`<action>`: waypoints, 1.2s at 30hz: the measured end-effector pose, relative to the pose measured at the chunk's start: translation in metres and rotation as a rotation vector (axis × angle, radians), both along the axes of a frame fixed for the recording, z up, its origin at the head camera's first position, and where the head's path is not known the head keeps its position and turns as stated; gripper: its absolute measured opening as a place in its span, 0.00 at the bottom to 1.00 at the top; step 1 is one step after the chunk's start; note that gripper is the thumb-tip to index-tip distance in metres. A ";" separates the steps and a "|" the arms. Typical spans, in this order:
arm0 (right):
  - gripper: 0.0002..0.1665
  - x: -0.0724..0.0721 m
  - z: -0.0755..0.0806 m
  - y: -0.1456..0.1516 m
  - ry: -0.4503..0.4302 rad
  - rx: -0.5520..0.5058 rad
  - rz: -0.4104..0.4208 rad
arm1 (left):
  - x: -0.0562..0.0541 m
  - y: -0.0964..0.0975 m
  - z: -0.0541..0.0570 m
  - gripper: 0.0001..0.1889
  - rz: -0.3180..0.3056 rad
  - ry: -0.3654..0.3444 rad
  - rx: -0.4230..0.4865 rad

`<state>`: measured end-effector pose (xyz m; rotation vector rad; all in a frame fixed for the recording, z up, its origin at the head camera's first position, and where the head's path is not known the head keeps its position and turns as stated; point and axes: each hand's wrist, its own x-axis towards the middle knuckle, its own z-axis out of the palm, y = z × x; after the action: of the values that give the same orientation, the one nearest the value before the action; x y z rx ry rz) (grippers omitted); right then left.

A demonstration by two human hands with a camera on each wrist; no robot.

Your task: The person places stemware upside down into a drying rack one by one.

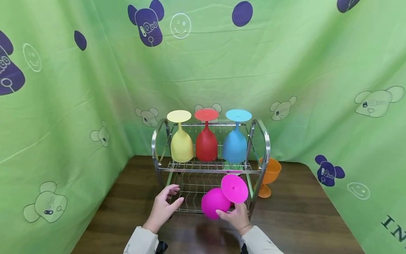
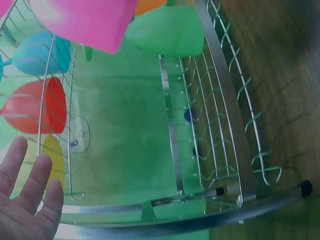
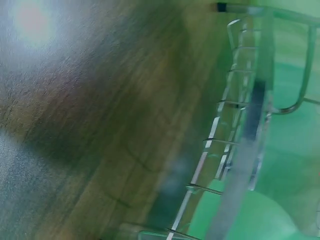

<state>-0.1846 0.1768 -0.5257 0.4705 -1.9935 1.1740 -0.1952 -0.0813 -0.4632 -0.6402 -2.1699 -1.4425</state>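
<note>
My right hand [image 1: 236,217] holds a bright pink goblet [image 1: 215,203] in front of the rack's lower tier. The goblet is tilted, its round foot facing up toward the head camera; the thumb lies by the bowl and the other fingers are mostly hidden. In the left wrist view the pink bowl [image 2: 87,20] shows at the top. My left hand [image 1: 161,208] is at the front left of the metal dish rack [image 1: 209,171], fingers spread and holding nothing. A green goblet [image 2: 170,32] is on the lower tier at the right. The right wrist view shows no hand.
Upside down on the upper tier stand yellow [image 1: 182,146], red [image 1: 207,144] and blue [image 1: 235,146] goblets. An orange goblet [image 1: 271,171] stands upright on the wooden table [image 1: 301,218], right of the rack. Green printed cloth [image 1: 203,70] hangs behind and at the sides.
</note>
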 end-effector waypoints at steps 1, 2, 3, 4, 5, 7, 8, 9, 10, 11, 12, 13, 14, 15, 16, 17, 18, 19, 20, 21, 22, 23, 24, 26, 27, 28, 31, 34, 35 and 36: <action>0.41 -0.002 -0.002 0.000 0.002 0.011 -0.009 | -0.001 -0.002 -0.001 0.20 0.011 0.014 -0.002; 0.41 -0.005 -0.005 0.000 -0.001 0.023 -0.020 | -0.002 -0.003 -0.001 0.19 0.022 0.025 -0.001; 0.42 -0.007 -0.007 0.000 -0.002 0.041 -0.030 | -0.003 -0.005 -0.002 0.19 0.036 0.039 0.003; 0.42 -0.009 -0.009 -0.001 -0.004 0.062 -0.039 | -0.004 -0.006 -0.002 0.18 0.050 0.052 0.008; 0.42 -0.011 -0.011 -0.001 -0.008 0.087 -0.046 | -0.005 -0.008 -0.003 0.18 0.067 0.063 0.015; 0.41 -0.015 -0.013 -0.002 -0.016 0.135 -0.068 | -0.005 -0.011 -0.002 0.16 0.099 0.074 0.036; 0.40 -0.016 -0.013 -0.002 -0.023 0.153 -0.073 | -0.006 -0.013 -0.002 0.15 0.114 0.078 0.040; 0.39 -0.017 -0.013 -0.002 -0.033 0.170 -0.081 | -0.006 -0.014 -0.001 0.14 0.130 0.081 0.051; 0.37 -0.018 -0.012 -0.002 -0.049 0.186 -0.092 | -0.007 -0.015 -0.001 0.13 0.144 0.084 0.061; 0.36 -0.019 -0.012 -0.003 -0.068 0.201 -0.104 | -0.007 -0.016 0.000 0.13 0.160 0.085 0.072; 0.35 -0.020 -0.011 -0.003 -0.087 0.214 -0.114 | -0.008 -0.017 0.000 0.12 0.173 0.087 0.080; 0.34 -0.021 -0.011 -0.004 -0.109 0.224 -0.121 | -0.008 -0.018 0.001 0.12 0.186 0.088 0.091; 0.33 -0.021 -0.010 -0.005 -0.130 0.234 -0.127 | -0.008 -0.019 0.001 0.11 0.201 0.087 0.101; 0.33 -0.021 -0.009 -0.005 -0.151 0.244 -0.130 | -0.009 -0.020 0.001 0.11 0.216 0.083 0.120; 0.33 -0.021 -0.008 -0.006 -0.169 0.252 -0.130 | -0.008 -0.020 0.002 0.10 0.231 0.077 0.132; 0.33 -0.021 -0.008 -0.007 -0.182 0.258 -0.127 | -0.008 -0.020 0.003 0.10 0.248 0.070 0.145; 0.34 -0.022 -0.008 -0.007 -0.194 0.262 -0.123 | -0.007 -0.020 0.005 0.09 0.263 0.065 0.159; 0.34 -0.022 -0.007 -0.008 -0.201 0.263 -0.119 | -0.006 -0.020 0.007 0.09 0.279 0.058 0.175; 0.34 -0.022 -0.007 -0.009 -0.202 0.266 -0.118 | -0.005 -0.020 0.010 0.09 0.294 0.052 0.183; 0.34 -0.023 -0.007 -0.009 -0.201 0.270 -0.117 | -0.003 -0.019 0.014 0.08 0.307 0.048 0.188; 0.35 -0.023 -0.008 -0.010 -0.195 0.272 -0.114 | -0.001 -0.019 0.018 0.08 0.318 0.042 0.192; 0.35 -0.024 -0.008 -0.010 -0.186 0.279 -0.114 | -0.001 -0.019 0.020 0.09 0.326 0.039 0.199; 0.36 -0.025 -0.009 -0.011 -0.174 0.284 -0.114 | 0.000 -0.019 0.022 0.09 0.331 0.038 0.204; 0.37 -0.026 -0.010 -0.012 -0.141 0.299 -0.113 | -0.002 -0.020 0.023 0.10 0.343 0.033 0.214; 0.38 -0.027 -0.011 -0.013 -0.127 0.303 -0.105 | -0.004 -0.021 0.022 0.11 0.351 0.033 0.221; 0.39 -0.028 -0.011 -0.014 -0.113 0.305 -0.095 | -0.007 -0.022 0.018 0.13 0.361 0.033 0.229; 0.41 -0.030 -0.011 -0.017 -0.089 0.305 -0.070 | -0.014 -0.025 0.010 0.16 0.392 0.045 0.226; 0.40 -0.033 -0.011 -0.018 -0.091 0.308 -0.066 | -0.020 -0.027 0.005 0.18 0.397 0.041 0.205; 0.39 -0.033 -0.011 -0.017 -0.090 0.312 -0.070 | -0.021 -0.027 0.004 0.18 0.393 0.034 0.198; 0.39 -0.034 -0.011 -0.017 -0.089 0.318 -0.077 | -0.022 -0.027 0.004 0.18 0.389 0.025 0.191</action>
<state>-0.2183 0.1599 -0.5369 0.5011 -2.2674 0.8462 -0.2175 -0.1086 -0.4594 -0.1549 -1.9675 -1.3935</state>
